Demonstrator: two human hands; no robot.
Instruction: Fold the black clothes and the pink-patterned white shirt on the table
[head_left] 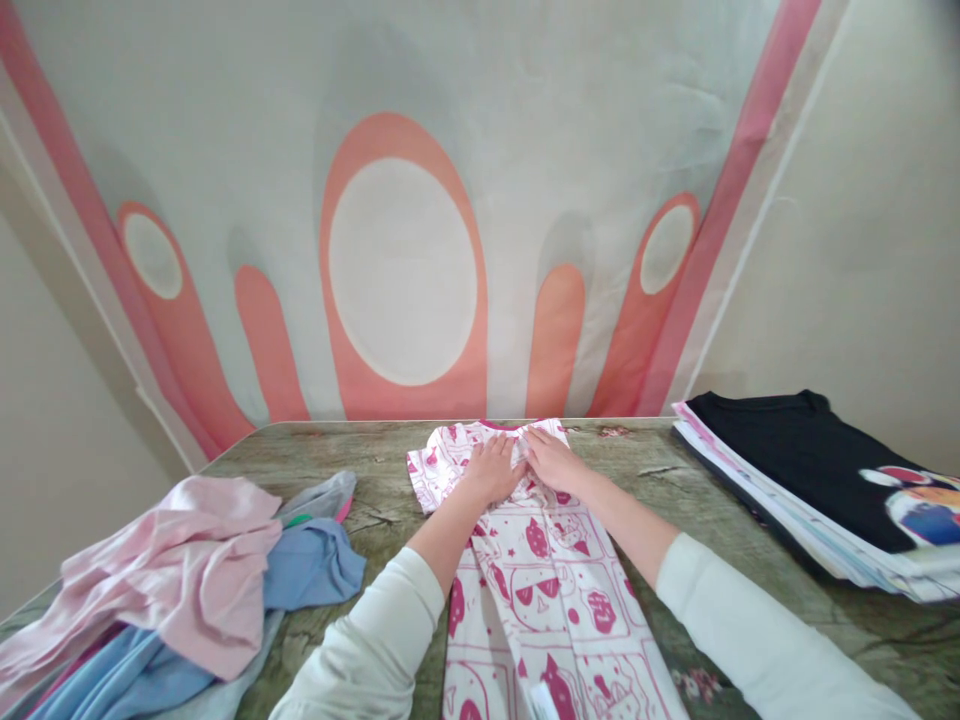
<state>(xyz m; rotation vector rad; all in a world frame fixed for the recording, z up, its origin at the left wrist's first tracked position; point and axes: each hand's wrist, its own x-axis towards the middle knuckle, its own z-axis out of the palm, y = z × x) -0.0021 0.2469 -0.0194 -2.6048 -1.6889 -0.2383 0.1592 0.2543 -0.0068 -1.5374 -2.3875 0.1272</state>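
A white short-sleeved garment with magenta cartoon prints [536,590] lies lengthwise in front of me, its collar toward the table's far edge. Flat on its upper part rests my left hand [493,468], fingers stretched toward the collar. My right hand [553,462] lies just to the right, also pressed on the cloth near the shoulder, with its fingers extended. The two hands almost meet at the fingertips. Creases run down the cloth below them, and a small pale tag [541,700] shows near the bottom of the picture.
On the left is a loose heap of clothes, with a pink garment [187,565] over blue cloth [315,565]. To the right stands a stack of folded shirts, a black one [795,460] on top. The wood-patterned table [367,620] ends at a printed wall [510,200].
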